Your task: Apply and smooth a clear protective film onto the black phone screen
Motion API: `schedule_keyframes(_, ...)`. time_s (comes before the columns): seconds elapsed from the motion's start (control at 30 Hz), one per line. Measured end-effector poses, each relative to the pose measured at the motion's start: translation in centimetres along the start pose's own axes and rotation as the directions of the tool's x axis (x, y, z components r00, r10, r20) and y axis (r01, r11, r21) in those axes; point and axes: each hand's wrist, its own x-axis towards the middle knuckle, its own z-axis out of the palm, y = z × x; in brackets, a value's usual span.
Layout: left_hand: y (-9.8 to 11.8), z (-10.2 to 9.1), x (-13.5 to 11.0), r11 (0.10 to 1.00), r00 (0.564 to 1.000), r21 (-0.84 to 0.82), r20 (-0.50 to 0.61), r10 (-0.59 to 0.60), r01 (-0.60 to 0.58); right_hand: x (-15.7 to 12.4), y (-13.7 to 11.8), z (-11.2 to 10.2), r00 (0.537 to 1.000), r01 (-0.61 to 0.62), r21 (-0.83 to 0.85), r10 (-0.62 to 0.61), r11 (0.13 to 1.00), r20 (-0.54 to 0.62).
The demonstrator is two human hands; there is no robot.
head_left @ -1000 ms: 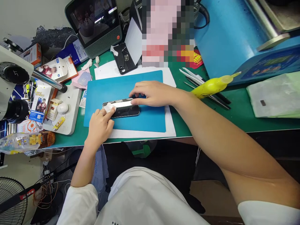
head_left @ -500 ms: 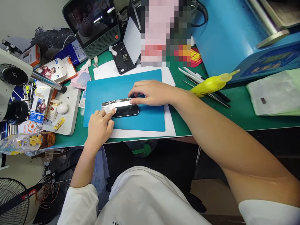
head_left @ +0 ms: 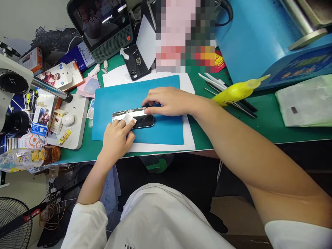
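Observation:
A black smartphone (head_left: 145,120) lies flat on a blue mat (head_left: 166,135), a bright reflection across its glass. My left hand (head_left: 115,138), with a ring on one finger, presses a small white wipe (head_left: 129,120) onto the screen with its fingertips. At the phone's far right corner is my right hand (head_left: 166,101). Its thumb rests on the phone's edge, and its other fingers curl just beyond; their tips are partly hidden.
White paper (head_left: 190,138) lies under the mat. A yellow squeeze bottle (head_left: 236,91) and tweezers are to the right, near a blue machine (head_left: 254,41). Behind the mat are a black phone part (head_left: 137,65) and a screen device (head_left: 111,48). A microscope (head_left: 15,83) stands left.
My left hand has slid the wipe a little to the right along the phone's screen. My right hand stays at the phone's far right corner. The view has shifted slightly.

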Motion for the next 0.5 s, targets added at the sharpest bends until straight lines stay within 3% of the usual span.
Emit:
schedule_keyframes(0.13,-1.9,-0.3,1.0,0.991,0.997,-0.107,0.009,-0.080,0.081,-0.1,0.1,-0.1,1.000,0.003,0.011,-0.003,1.000,-0.002)
schedule_keyframes(0.3,-3.7,-1.3,1.9,0.884,0.987,-0.440,0.040,-0.159,0.160,-0.1,0.3,-0.1,1.000,0.018,0.020,-0.018,1.000,-0.004)
schedule_keyframes(0.5,-2.9,-2.5,3.3,0.875,0.974,-0.430,0.144,-0.177,0.223,-0.1,0.3,-0.1,1.000,0.005,0.024,-0.005,1.000,-0.004)
